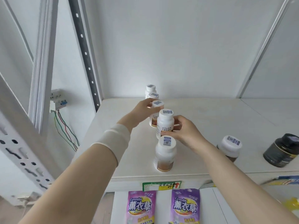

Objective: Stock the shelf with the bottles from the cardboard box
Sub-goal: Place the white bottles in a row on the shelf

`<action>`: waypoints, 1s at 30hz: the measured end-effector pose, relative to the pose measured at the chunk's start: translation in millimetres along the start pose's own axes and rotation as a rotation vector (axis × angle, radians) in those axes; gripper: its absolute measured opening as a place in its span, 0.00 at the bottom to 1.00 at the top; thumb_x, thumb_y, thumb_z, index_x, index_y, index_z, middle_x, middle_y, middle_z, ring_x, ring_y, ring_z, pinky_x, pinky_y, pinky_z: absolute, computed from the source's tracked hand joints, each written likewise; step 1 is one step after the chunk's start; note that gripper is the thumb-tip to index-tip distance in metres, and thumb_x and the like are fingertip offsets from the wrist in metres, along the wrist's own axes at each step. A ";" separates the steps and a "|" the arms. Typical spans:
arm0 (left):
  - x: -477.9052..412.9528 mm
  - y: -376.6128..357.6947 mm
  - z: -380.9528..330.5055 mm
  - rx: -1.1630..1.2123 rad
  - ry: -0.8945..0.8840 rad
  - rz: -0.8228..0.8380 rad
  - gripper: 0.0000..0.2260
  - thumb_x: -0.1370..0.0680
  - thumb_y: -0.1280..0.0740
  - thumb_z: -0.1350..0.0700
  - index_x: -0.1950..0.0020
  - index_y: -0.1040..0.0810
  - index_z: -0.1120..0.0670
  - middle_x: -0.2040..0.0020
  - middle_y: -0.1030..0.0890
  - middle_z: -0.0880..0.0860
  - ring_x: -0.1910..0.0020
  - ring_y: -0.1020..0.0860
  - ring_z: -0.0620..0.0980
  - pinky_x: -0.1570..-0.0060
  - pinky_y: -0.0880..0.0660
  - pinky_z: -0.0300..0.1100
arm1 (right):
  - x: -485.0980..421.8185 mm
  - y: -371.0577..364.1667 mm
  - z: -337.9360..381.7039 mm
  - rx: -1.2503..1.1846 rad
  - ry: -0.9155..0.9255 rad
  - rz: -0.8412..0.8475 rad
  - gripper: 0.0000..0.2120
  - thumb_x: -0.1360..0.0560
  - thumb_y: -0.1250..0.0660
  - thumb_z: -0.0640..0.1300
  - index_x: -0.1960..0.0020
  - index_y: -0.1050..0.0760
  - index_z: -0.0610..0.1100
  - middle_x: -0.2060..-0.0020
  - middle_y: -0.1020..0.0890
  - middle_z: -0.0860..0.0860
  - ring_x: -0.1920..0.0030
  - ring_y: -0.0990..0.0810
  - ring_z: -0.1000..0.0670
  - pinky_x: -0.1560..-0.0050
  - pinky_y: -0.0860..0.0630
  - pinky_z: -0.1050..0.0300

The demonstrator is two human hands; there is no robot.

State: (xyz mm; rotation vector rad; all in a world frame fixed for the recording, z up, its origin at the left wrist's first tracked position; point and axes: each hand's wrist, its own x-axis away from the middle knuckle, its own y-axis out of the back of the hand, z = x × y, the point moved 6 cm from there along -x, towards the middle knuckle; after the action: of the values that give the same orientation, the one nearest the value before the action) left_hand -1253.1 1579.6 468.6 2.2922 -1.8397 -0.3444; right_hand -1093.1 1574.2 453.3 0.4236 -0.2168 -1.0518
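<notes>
Several white bottles with white caps stand in a row running front to back on the white shelf [210, 126]. My right hand [186, 131] grips the second bottle from the front [165, 122] by its side. My left hand [142, 110] holds the third bottle [157, 104] near its cap. In front of them stands the front bottle [165, 154], untouched. Two more bottles [151, 90] stand at the back of the row. The cardboard box is not in view.
A white-capped brown bottle [229, 147] and a dark bottle [281, 151] stand at the right of the shelf. Two purple Lavender packets [141, 207] lie on the lower shelf. A slotted upright [84, 52] and loose wires [64, 130] are at the left.
</notes>
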 end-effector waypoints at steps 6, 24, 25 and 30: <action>-0.8 -4.8 2.9 0.031 -0.018 0.003 0.11 0.24 0.31 0.56 0.43 0.26 0.49 0.54 0.23 0.46 0.51 0.24 0.46 0.54 0.28 0.34 | -4.1 -10.9 -11.5 0.014 -0.011 0.033 0.24 0.37 0.21 0.42 0.47 0.30 0.50 0.50 0.21 0.53 0.47 0.20 0.49 0.43 0.23 0.48; -4.9 -6.2 5.5 0.044 -0.029 0.024 0.11 0.25 0.30 0.58 0.44 0.25 0.50 0.49 0.23 0.51 0.48 0.25 0.47 0.51 0.28 0.31 | -6.9 -15.4 -10.8 0.002 0.017 0.012 0.26 0.38 0.21 0.41 0.47 0.31 0.50 0.55 0.23 0.56 0.52 0.21 0.52 0.47 0.24 0.57; -5.1 -6.2 5.7 0.040 -0.032 0.025 0.11 0.25 0.30 0.58 0.44 0.25 0.50 0.48 0.23 0.51 0.49 0.25 0.46 0.52 0.28 0.30 | -7.3 -15.9 -11.9 -0.001 0.013 0.015 0.26 0.38 0.21 0.41 0.47 0.31 0.51 0.55 0.23 0.57 0.52 0.20 0.52 0.47 0.23 0.57; -7.5 -6.9 8.0 0.044 -0.040 0.038 0.12 0.25 0.30 0.58 0.44 0.26 0.49 0.48 0.23 0.50 0.52 0.25 0.43 0.58 0.28 0.25 | -9.0 -16.6 -14.2 -0.011 -0.001 0.035 0.25 0.39 0.21 0.42 0.49 0.31 0.52 0.54 0.22 0.57 0.49 0.19 0.49 0.43 0.23 0.52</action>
State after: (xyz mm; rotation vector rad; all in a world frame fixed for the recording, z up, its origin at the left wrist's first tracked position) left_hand -1250.5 1588.4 459.4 2.2916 -1.9257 -0.3498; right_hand -1105.3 1578.3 433.5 0.4078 -0.2182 -1.0182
